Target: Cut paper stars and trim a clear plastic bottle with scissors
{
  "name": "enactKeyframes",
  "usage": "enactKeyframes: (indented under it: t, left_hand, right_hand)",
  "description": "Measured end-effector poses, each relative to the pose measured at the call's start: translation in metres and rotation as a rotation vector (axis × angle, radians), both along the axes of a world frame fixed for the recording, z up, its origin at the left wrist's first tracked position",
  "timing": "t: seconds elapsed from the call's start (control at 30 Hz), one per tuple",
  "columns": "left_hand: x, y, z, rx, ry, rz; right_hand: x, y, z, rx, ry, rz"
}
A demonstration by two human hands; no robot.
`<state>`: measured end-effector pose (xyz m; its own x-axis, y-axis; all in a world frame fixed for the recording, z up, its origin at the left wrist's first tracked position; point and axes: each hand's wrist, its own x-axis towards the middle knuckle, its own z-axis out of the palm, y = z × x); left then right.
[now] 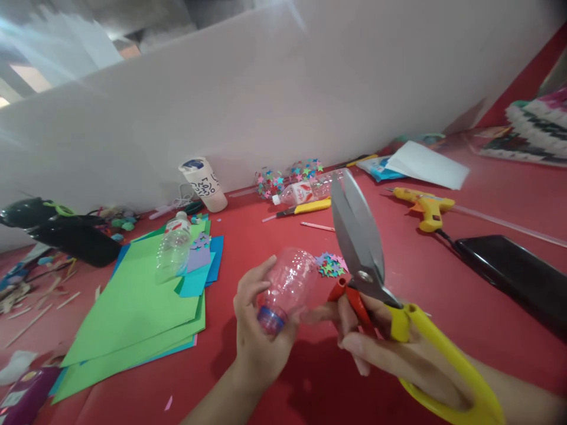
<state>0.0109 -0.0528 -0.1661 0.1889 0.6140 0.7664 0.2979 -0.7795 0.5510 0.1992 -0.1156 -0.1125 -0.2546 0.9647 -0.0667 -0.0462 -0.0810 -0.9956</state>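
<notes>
My left hand (261,324) is wrapped round a clear plastic bottle (290,280), with a blue band at its neck pointing down toward me. My right hand (376,336) grips large scissors (361,236) with yellow handles, their grey blades pointing up and slightly parted. A curled red piece (357,301) shows at the right fingers, beside the scissors' pivot; I cannot tell whether it belongs to the scissors. One right fingertip is close to the bottle's side. Just beyond the bottle lies a small pile of coloured stars (331,265) on the red table (266,236).
Green sheets (137,313) lie left, bearing another clear bottle (172,248). A white tumbler (204,184), a lying bottle (310,188) and a yellow cutter (312,206) are near the wall. To the right are a yellow glue gun (425,206) and a black phone-like slab (514,274).
</notes>
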Motion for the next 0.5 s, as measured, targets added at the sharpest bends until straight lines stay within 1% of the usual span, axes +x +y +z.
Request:
enactKeyframes:
  t: [0.1,0.23,0.33,0.4,0.5]
  left_hand:
    - [0.0002,0.0009,0.0012,0.048,-0.037,-0.033]
    - [-0.0011,0.0014,-0.0001,0.040,-0.042,-0.062]
    - [-0.0023,0.0004,-0.0009,0.036,-0.033,-0.072]
    - [-0.0024,-0.0017,-0.0003,0.013,-0.028,-0.064]
    - [-0.0011,-0.0063,0.0018,-0.082,-0.027,-0.038]
  right_hand:
    - [-0.0020,-0.0018,-0.0025,0.024,-0.018,-0.004]
    - [-0.0039,-0.0028,-0.0028,0.001,-0.042,-0.021]
    - [-0.0045,-0.0051,-0.0012,-0.030,-0.074,-0.061]
    - [-0.0049,-0.0070,-0.0015,-0.026,-0.086,-0.090]
    - [-0.0047,-0.0091,-0.0040,0.004,-0.057,-0.110]
